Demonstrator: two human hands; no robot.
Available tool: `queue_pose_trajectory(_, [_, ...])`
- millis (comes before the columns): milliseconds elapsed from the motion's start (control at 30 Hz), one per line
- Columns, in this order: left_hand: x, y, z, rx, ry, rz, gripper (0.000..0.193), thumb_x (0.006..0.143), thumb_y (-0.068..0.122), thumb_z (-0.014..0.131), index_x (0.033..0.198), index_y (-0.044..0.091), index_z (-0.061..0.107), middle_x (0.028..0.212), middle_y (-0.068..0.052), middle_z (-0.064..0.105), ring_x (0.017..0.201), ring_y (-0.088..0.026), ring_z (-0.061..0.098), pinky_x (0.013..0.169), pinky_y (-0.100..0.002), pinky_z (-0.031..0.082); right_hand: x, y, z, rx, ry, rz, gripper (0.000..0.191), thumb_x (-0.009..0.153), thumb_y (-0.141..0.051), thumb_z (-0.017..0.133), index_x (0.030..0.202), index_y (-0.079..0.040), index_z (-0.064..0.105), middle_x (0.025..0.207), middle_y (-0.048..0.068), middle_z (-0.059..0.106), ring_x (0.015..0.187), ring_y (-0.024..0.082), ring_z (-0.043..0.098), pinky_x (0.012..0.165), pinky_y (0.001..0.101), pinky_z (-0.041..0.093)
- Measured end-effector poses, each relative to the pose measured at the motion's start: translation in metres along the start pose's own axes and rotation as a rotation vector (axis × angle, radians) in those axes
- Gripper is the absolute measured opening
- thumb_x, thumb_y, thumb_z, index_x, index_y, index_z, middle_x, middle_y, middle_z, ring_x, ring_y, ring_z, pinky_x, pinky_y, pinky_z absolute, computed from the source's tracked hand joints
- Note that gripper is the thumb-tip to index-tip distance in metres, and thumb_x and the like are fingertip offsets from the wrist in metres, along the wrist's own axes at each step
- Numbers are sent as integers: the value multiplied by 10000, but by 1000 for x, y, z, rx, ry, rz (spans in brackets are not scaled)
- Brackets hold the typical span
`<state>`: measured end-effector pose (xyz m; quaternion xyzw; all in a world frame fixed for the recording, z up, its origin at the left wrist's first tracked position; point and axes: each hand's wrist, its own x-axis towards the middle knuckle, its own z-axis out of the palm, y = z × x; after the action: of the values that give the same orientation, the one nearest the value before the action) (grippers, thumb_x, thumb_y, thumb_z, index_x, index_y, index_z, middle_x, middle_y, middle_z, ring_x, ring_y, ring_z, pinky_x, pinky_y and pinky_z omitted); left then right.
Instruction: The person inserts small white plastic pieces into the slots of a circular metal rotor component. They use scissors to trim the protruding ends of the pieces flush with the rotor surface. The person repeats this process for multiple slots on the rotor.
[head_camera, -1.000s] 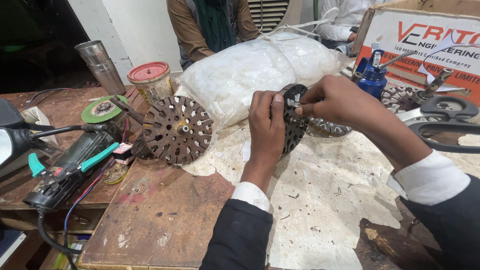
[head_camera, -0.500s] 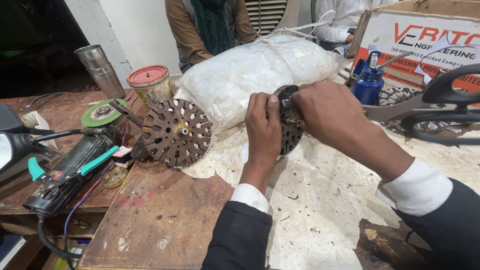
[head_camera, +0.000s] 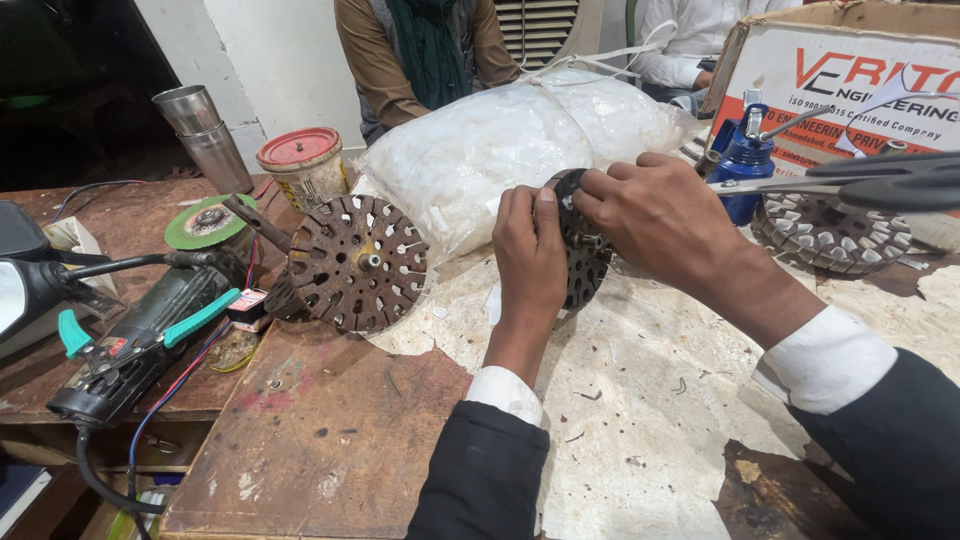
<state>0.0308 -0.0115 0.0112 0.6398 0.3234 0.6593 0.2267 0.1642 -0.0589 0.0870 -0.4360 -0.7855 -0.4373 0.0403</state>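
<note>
On the worn workbench (head_camera: 330, 440), both hands (head_camera: 590, 235) around a slotted stator disc (head_camera: 583, 270).

Both arms had black jacket sleeves, plain dark cloth, no visible buttons or markings. A white shirt cuff stuck out past each jacket sleeve end at the wrist. The cuff by the right hand (head_camera: 660, 215) was wide and showed a broad white band, slightly creased. The cuff by the left hand (head_camera: 530, 255) was narrower, a short white strip. Both hands were bare: no gloves, rings or watch in view. The jacket cloth looked smooth and matte, with a soft fold near the left cuff.
</note>
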Motion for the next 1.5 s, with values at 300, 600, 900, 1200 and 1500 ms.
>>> queue_pose_trajectory(300, [3,-14,2,25,79,-75,386,1098,301,389,920,-5,543,932,-139,559,808,-260,570,751,-431,474,-5,-13,16,113,158,24,171,792,-111,713,961,-102,691,937,22,650,842,183,686,736,330,522])
queue_pose_trajectory(600, [3,-18,2,2,87,-72,390,1100,298,385,940,-17,550,959,-150,562,845,-281,579,794,-432,471,-2,0,22,871,20,368,249,910,-188,702,1101,-30,720,817,183,717,761,377,696,686,458,524])
queue_pose_trajectory(900, [0,-4,1,-43,-7,42,408,1118,307,366,951,-15,552,972,-134,551,821,-255,579,763,-409,473,3,16,5,994,-282,502,250,948,-221,644,1065,-35,763,711,142,744,607,242,679,637,385,520])
queue_pose_trajectory(1200, [-3,6,1,-61,-165,156,408,1138,314,349,954,7,544,949,-118,522,806,-241,564,750,-392,480,2,26,-20,1319,-622,807,294,1022,-241,566,1113,4,701,776,62,742,571,131,546,531,327,449])
queue_pose_trajectory(1500, [-6,11,-2,-66,-177,208,397,1148,302,366,974,-7,544,945,-125,510,807,-245,541,765,-395,459,0,25,-23,1036,-518,664,239,977,-175,611,968,10,763,700,108,756,562,181,616,565,371,486])
